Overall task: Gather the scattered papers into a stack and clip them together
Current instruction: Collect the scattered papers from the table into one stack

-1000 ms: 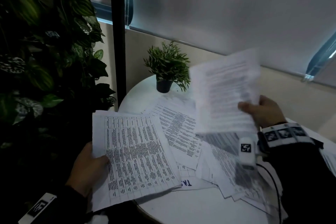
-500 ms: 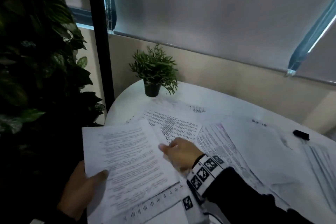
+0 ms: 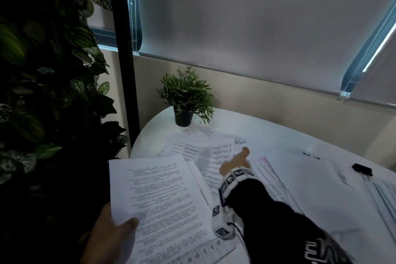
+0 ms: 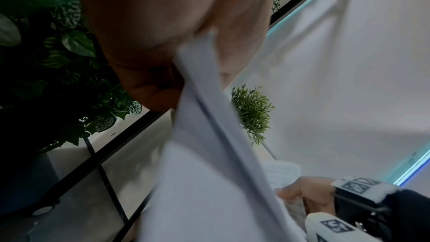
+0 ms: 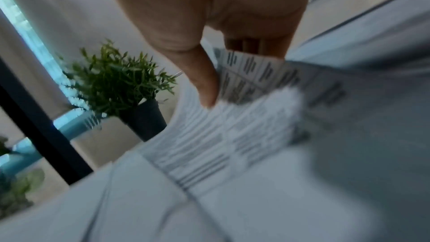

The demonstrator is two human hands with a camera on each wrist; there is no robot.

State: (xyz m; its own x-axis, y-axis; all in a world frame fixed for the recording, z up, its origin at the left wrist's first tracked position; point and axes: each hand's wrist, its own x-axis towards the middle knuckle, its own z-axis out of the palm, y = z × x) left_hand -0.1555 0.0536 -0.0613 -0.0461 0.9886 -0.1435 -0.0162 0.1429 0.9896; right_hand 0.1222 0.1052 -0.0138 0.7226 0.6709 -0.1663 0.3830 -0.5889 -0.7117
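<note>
My left hand [image 3: 111,236] grips the near-left corner of a stack of printed papers [image 3: 162,199], thumb on top; in the left wrist view the stack [image 4: 204,172] runs edge-on out of that hand [image 4: 163,25]. More sheets [image 3: 278,180] lie scattered and overlapping on the round white table [image 3: 257,128]. My right hand [image 3: 235,162] is out over them in the middle of the table. In the blurred right wrist view, its thumb [image 5: 206,84] and fingers pinch the edge of a printed sheet [image 5: 253,71]. A black binder clip [image 3: 362,169] lies at the far right, away from both hands.
A small potted plant [image 3: 184,100] stands at the table's far left edge. Large leafy plants [image 3: 42,92] and a black post [image 3: 122,60] fill the left side. A wall with drawn blinds [image 3: 257,17] runs right behind the table.
A second ago my right hand held a sheet in the air. That sheet now lies on top of the left-hand stack, and the right hand has reached out to another sheet.
</note>
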